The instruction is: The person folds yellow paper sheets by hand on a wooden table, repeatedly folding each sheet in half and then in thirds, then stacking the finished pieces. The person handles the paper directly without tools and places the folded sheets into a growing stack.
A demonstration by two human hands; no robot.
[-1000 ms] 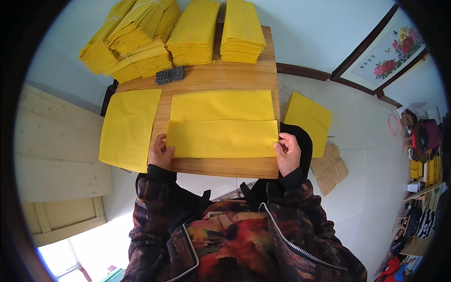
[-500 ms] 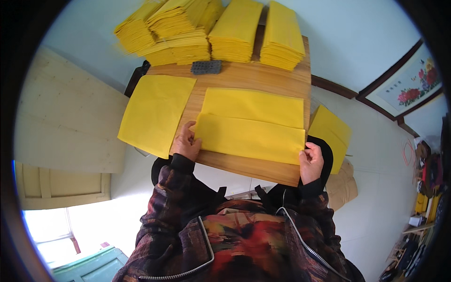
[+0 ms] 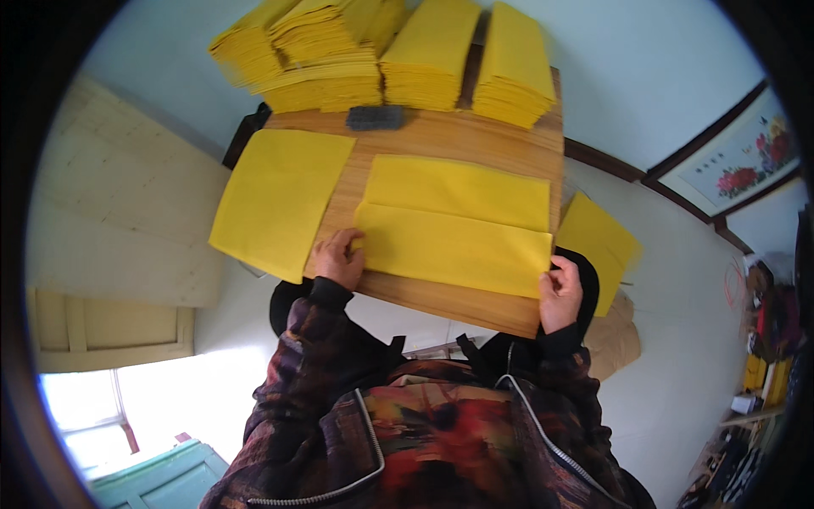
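A yellow sheet (image 3: pixel 454 246) lies partly folded on the wooden table in front of me; its near part is turned up over the far part, leaving a far strip uncovered. Whether it is paper or cloth, I cannot tell. My left hand (image 3: pixel 341 260) has curled fingers pinching the sheet's left edge near its lower corner. At the lower right corner, my right hand (image 3: pixel 560 295) pinches the sheet between thumb and fingers. Flat to the left of my left hand rests another yellow sheet (image 3: pixel 281 199), apart from the folded one and reaching past the table's left edge.
Tall stacks of folded yellow sheets (image 3: pixel 431 59) line the table's (image 3: pixel 458 136) far side. A dark grey block (image 3: pixel 375 118) lies before them. More yellow material (image 3: pixel 598 246) sits beyond the right edge, above a brown paper-like bundle (image 3: pixel 615 339). A framed flower picture (image 3: pixel 742 157) leans at right.
My left hand's fingers have drawn down slightly at the sheet's left edge. The right hand keeps its place. The view has shifted a little; the sheets lie as before.
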